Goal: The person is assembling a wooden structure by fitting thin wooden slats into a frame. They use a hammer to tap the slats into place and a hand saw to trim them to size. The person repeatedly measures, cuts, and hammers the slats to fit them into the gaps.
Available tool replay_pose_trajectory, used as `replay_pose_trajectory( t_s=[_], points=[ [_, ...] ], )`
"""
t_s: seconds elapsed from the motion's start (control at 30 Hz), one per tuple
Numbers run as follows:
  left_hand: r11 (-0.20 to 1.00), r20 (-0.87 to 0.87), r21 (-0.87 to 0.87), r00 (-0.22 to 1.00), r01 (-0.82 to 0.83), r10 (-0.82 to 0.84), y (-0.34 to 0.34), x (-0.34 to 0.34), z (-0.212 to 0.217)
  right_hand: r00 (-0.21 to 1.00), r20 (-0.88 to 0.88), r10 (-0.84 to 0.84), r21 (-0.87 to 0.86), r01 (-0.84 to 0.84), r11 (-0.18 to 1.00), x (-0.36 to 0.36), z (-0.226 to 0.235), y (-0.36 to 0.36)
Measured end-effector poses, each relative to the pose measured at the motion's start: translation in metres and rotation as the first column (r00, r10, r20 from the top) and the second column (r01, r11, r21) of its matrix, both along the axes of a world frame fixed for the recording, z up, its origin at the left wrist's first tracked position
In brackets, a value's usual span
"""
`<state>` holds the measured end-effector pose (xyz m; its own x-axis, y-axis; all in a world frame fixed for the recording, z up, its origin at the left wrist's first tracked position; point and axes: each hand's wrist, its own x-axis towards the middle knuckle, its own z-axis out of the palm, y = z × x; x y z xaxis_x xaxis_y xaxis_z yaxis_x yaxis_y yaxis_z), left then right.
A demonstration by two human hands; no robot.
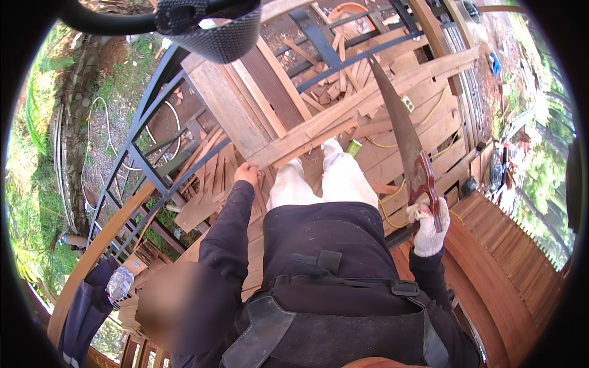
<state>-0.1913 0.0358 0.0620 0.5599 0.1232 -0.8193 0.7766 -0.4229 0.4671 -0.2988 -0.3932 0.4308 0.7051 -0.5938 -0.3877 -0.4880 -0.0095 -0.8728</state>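
Two hands busy: gloved right hand (427, 228) closed on saw (406, 144), blade raised clear of wood; bare left hand (246, 173) gripping long plank (343, 116) at railing-side end. No cut visible yet; sawing left.

Fingertips of the left hand (246, 173) tucked out of sight under the long plank (343, 116). Saw (405, 138) grip mostly buried inside the gloved right hand (428, 228). Lower legs and feet hidden beneath that plank; rim bent and dark
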Motion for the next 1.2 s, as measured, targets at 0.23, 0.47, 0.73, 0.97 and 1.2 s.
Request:
replay_pose_trajectory(
  t_s=[0.23, 0.47, 0.73, 0.97, 1.2],
  points=[
    [0.984, 0.275, 0.166, 0.956, 0.061, -0.106, -0.069, 0.079, -0.015, 0.999, -0.050, -0.016, -0.076, 0.012, 0.997, -0.008, 0.002, 0.025],
    [0.947, 0.126, 0.223, 0.970, -0.232, 0.208, -0.177, 0.131, -0.033, 0.994, -0.101, 0.041, -0.053, -0.046, 0.998, 0.005, -0.021, 0.002],
    [0.846, 0.031, -0.220, 0.863, -0.486, 0.504, -0.085, 0.104, -0.035, 0.980, -0.137, 0.147, -0.061, -0.157, 0.986, 0.044, -0.040, -0.074],
    [0.696, -0.053, -0.415, 0.779, -0.586, 0.625, -0.127, 0.119, 0.011, 0.978, -0.081, 0.195, -0.078, -0.201, 0.977, 0.077, -0.052, -0.116],
    [0.515, -0.119, -0.638, 0.733, -0.573, 0.669, -0.172, 0.145, 0.054, 0.984, -0.031, 0.173, -0.039, -0.175, 0.984, 0.104, -0.063, -0.127]
  ],
)
